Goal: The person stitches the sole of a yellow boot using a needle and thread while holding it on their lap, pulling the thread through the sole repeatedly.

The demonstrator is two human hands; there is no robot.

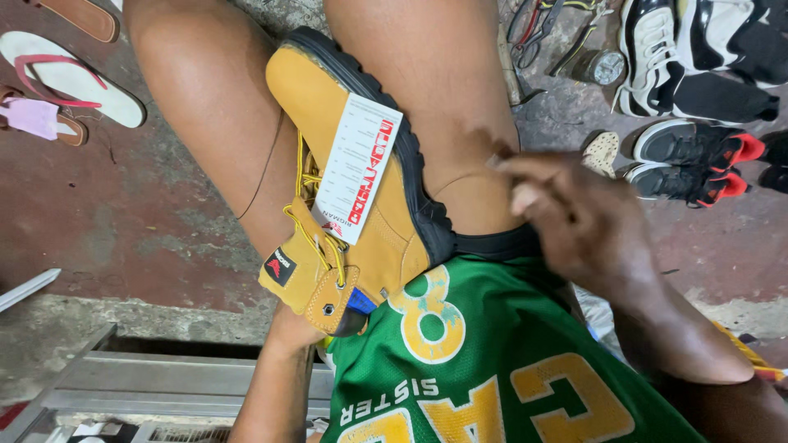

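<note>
Tan leather work boot point(361, 164) with black sole rests between the knees, left hand point(291, 328) hidden beneath, grip unclear; right hand point(574, 217), fingers curled empty, should steady it.

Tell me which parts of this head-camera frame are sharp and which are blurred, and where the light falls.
Head view: the tan boot and its hanging tag are sharp; the right hand is motion-blurred at the fingers; light is soft and even, with a mild sheen on the thighs; the sneakers at top right are evenly lit.

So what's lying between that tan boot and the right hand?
In the head view, only the person's bare thigh separates the tan boot from the right hand, which rests on it.
</note>
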